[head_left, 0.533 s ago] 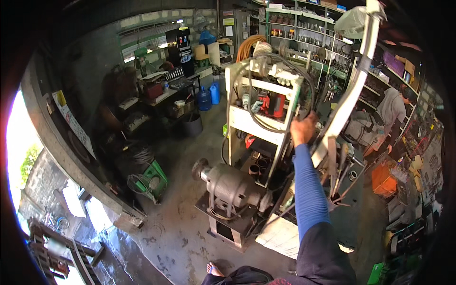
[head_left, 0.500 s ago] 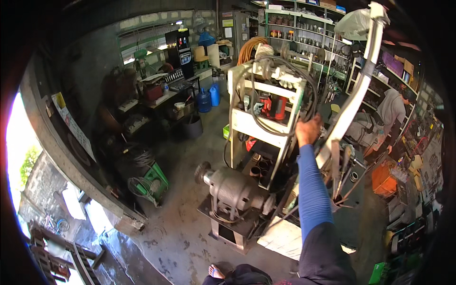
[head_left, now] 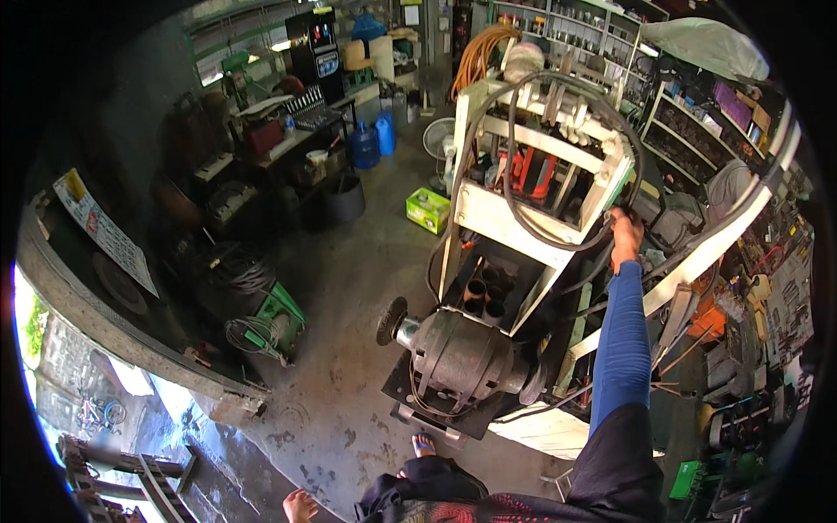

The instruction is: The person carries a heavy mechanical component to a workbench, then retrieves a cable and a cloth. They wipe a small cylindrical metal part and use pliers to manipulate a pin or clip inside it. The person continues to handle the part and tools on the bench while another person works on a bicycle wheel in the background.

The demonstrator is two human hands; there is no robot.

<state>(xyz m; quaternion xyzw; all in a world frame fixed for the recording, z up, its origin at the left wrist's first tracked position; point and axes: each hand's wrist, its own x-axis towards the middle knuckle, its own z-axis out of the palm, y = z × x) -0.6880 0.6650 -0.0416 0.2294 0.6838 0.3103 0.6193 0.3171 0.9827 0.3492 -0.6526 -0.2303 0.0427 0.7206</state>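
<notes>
My right arm, in a blue sleeve, reaches forward to the right side of a cream-painted rack [head_left: 514, 222]. There my right hand [head_left: 625, 237] is closed against the rack's edge, beside a loop of thick black cable [head_left: 641, 157]. What lies inside its fingers is hidden. Low at the front edge, my left hand [head_left: 300, 506] hangs in the air, fingers loosely apart and holding nothing. In front of the rack, a bench grinder [head_left: 462, 353] with a wire wheel on its left end is mounted on a dark metal stand [head_left: 397, 388].
Red tools [head_left: 532, 173] and dark cups [head_left: 494, 311] sit on the rack's shelves. A green box [head_left: 427, 210] and a fan [head_left: 440, 138] stand left of it. A green machine [head_left: 275, 322] with cables is farther left. A long cream beam [head_left: 697, 266] slants past my right arm.
My view has tilted down and shifted. My right hand stays at the rack's right side. My left hand has come into view at the bottom, and one foot shows nearer the grinder stand.
</notes>
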